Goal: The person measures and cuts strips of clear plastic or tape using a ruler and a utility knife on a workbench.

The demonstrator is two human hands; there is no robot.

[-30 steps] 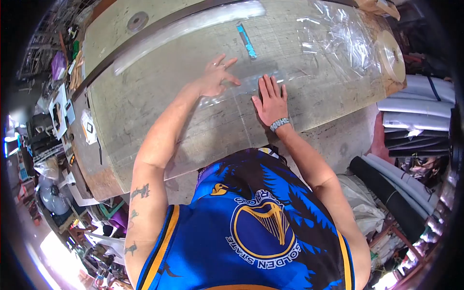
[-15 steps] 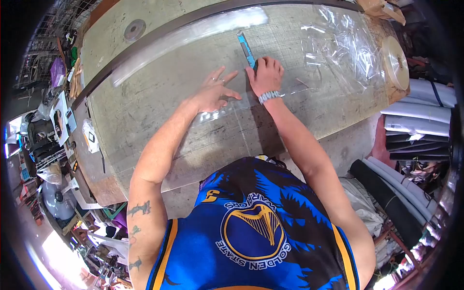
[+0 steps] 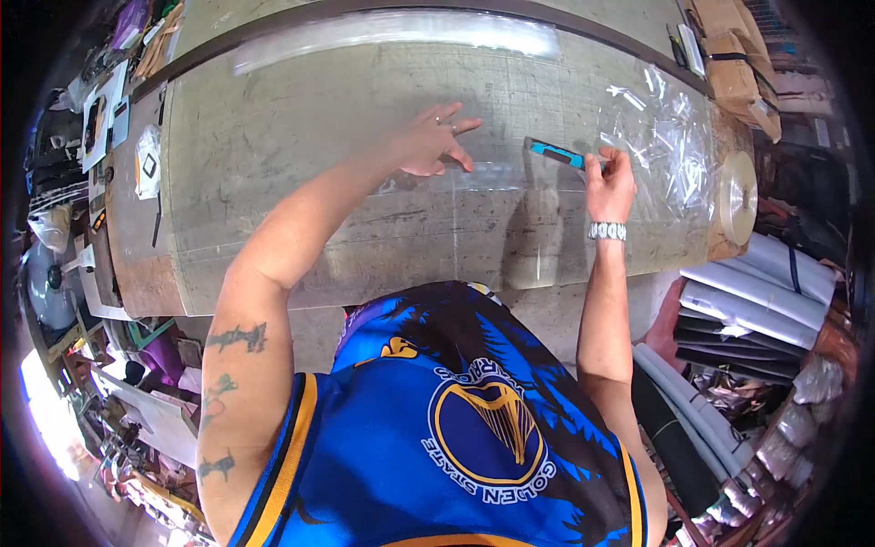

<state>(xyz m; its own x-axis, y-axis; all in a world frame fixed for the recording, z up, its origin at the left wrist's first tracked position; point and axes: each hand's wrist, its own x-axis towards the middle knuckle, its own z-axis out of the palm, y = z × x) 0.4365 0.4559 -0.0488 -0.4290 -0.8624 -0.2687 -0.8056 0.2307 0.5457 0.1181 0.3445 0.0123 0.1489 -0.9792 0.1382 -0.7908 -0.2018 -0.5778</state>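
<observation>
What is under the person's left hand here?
Clear plastic shows beside the left hand, on the worktable; whatever lies directly beneath the hand is covered and can't be made out.

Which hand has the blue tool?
The right hand, with the watch at its wrist, holds the blue tool. The left hand is spread, holding no tool.

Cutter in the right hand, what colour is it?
The cutter is blue with dark parts; see the head view.
</observation>
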